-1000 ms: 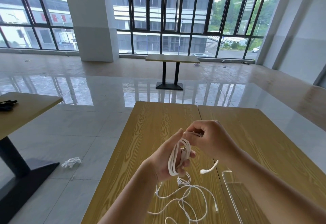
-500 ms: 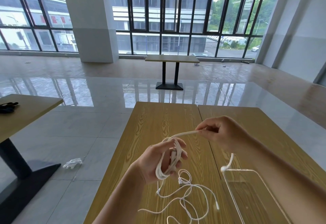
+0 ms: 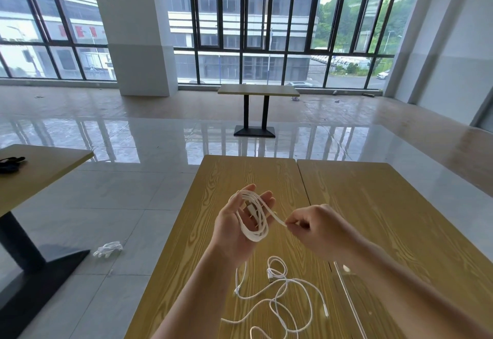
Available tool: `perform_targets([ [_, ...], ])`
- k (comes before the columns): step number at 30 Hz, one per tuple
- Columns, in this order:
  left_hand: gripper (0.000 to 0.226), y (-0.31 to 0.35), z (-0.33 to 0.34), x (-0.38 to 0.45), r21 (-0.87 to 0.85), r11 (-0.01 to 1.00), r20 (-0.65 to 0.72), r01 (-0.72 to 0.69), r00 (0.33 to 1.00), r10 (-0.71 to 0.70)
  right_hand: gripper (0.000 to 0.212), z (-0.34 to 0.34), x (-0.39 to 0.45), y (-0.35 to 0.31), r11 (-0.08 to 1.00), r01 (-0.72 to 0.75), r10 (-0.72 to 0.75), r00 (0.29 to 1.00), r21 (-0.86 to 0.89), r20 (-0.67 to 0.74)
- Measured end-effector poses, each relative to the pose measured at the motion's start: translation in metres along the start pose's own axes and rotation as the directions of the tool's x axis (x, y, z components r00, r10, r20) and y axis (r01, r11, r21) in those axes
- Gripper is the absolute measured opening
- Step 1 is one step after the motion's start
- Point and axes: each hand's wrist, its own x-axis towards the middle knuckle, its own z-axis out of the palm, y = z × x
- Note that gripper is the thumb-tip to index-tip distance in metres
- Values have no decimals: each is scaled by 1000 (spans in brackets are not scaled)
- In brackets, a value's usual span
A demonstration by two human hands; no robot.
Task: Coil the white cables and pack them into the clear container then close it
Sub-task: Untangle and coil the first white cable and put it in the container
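A thick white cable [image 3: 256, 232] is looped in several turns around my left hand [image 3: 234, 228], which is held palm up with fingers spread above the wooden table [image 3: 210, 186]. My right hand [image 3: 317, 228] pinches the free end of that cable just to the right of the coil. Thinner white cables [image 3: 280, 293] lie loose and tangled on the table below my hands. The clear container [image 3: 346, 296] is at the lower right, mostly hidden by my right forearm; only its left edge shows.
A second tabletop [image 3: 373, 194] adjoins on the right. On the left stands another table [image 3: 45, 168] with a dark object on it. A white cable bundle [image 3: 108, 248] lies on the tiled floor. A table [image 3: 258, 90] stands far back near the windows.
My left hand has turned palm up and risen, and one more turn of cable lies around it. My right hand has dropped lower and closer to the coil, still pinching the cable end.
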Motion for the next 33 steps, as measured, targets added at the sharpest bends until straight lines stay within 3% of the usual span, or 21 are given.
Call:
perform_targets([
  [9,18,4,-13,14,-67,993,-180,-98,980,85,25,3,-11,-16,998,39,-46,989,52,141],
  [12,22,18,-27,19,-16,988,-312,-156,939,143,26,-1,-17,-17,998,37,-44,986,45,163],
  [15,27,20,-32,21,90,986,-353,-140,921,162,25,-7,-19,-21,997,60,-65,985,40,158],
  [25,45,-3,-9,17,409,913,-207,9,975,83,20,-23,-11,-34,978,204,-205,978,36,45],
  [33,59,-16,3,5,539,835,-12,109,992,-122,14,-25,-3,-38,962,269,-265,961,44,-78],
])
